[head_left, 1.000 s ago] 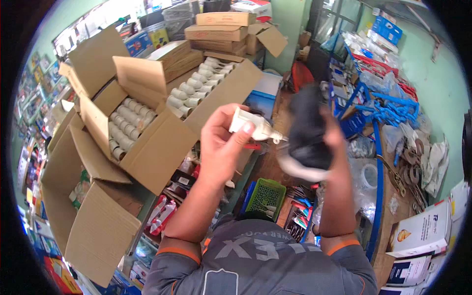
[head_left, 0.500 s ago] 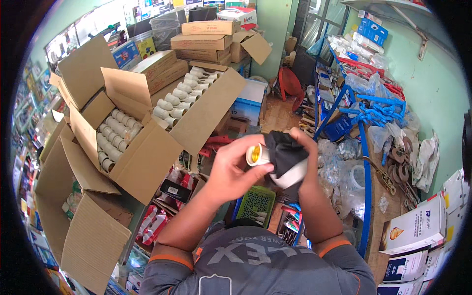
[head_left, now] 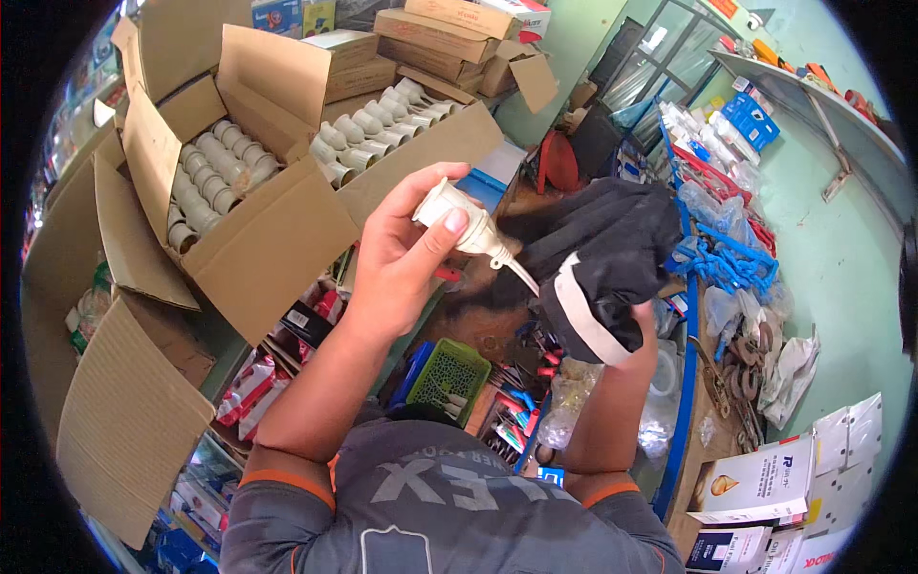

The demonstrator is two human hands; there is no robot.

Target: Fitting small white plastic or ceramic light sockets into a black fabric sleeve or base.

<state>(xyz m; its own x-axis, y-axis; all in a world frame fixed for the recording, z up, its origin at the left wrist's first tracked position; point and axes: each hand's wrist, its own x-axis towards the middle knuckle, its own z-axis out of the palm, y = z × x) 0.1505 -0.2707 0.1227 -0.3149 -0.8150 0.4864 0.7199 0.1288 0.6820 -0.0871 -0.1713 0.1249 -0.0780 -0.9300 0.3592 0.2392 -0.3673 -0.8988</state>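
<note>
My left hand (head_left: 394,253) is closed round a white bulb socket (head_left: 478,231), its thumb pressed along the side. The wide mouth of the socket points up and left, and a short pale cord runs down from its narrow end toward the cloth. A black cloth (head_left: 612,225) with a white band is bunched in my right hand (head_left: 644,335); most of those fingers are behind it. To the left, an open cardboard box (head_left: 273,258) holds rows of similar white sockets (head_left: 356,132) stand in a long open carton (head_left: 426,153) behind it.
Closed cartons (head_left: 435,36) are stacked at the back. Below my hands is a green basket (head_left: 448,378) beside assorted tools. Along the right runs a blue-edged shelf (head_left: 685,421) with plastic bags, blue rope (head_left: 732,258) and metal hooks. White boxes (head_left: 755,483) stand at lower right.
The socket has come away from the black cloth and moved up and left in my left hand, turned so its cord end shows. The cloth has shifted right and hangs more spread. The view has shifted too.
</note>
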